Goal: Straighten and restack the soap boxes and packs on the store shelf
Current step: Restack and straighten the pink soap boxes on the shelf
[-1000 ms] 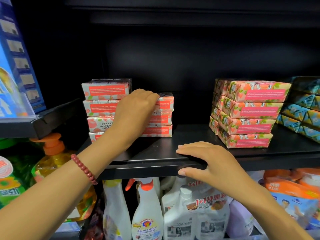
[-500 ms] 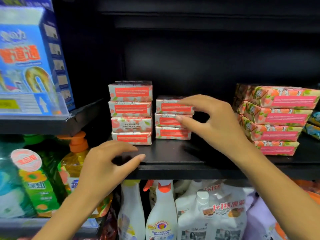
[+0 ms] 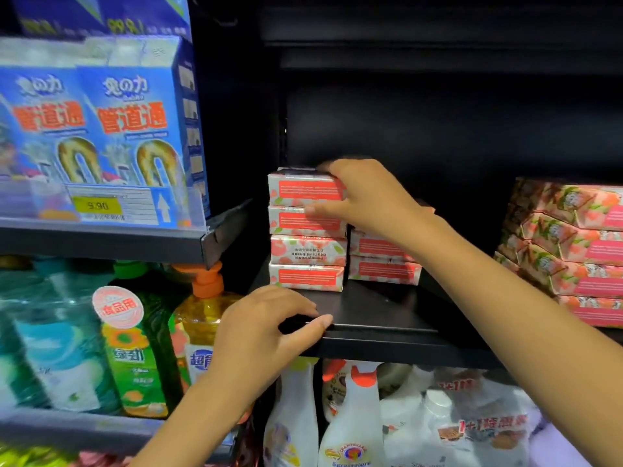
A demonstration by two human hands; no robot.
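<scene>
Nearest, below the shelf, stood white plastic spray bottles with orange triggers, one reading "Sgrassatore", beside a soft refill pouch marked "1+1". To their left stood a clear yellow pump bottle with an orange head and a green bottle with a round "食品用" sticker.

The left hand held the shelf's front lip, its fingers bent onto the top and its thumb along the matte black metal edge. Bare black shelf lay between that edge and the soap.

The soap boxes stood towards the back left of the shelf in two touching columns. The left stack was four flat cardboard boxes high, white with peach prints and red label panels; the third one's print was upside down. The right stack was lower, its top hidden by the forearm. The right hand gripped the top box of the left stack, fingers curled over its far upper edge, thumb at its lower front edge.

Well apart to the right, glossy film-wrapped packs lay stacked and angled, with open shelf between them and the boxes.

Far left, on the next bay's higher shelf, stood blue cartons reading "管道通" above a yellow price tag showing 9.90.
</scene>
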